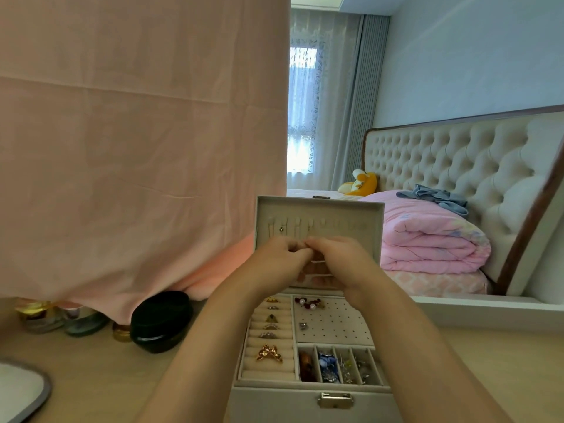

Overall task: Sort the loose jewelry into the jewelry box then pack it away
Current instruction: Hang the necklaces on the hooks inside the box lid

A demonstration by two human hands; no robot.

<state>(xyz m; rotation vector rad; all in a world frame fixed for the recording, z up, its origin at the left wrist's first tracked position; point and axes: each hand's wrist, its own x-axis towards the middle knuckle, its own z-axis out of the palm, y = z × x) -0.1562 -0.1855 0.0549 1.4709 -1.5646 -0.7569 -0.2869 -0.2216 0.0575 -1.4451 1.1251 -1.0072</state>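
Observation:
A grey jewelry box [308, 387] stands open on the wooden table, its lid [320, 213] upright with a row of hooks. Rings, one a gold butterfly ring [269, 353], sit in the left ring rolls. Pearl and red earrings [308, 303] lie on the perforated panel. Small compartments at the front right hold mixed pieces. My left hand [279, 261] and my right hand [341, 264] meet in front of the lid, fingertips pinched together. What they pinch is too small to make out.
A black round case [161, 320] and small jars [42, 317] stand left of the box under a hanging pink cloth [137, 148]. A grey-rimmed oval object [21, 389] lies at the lower left. A bed with a pink folded quilt [427, 239] is behind.

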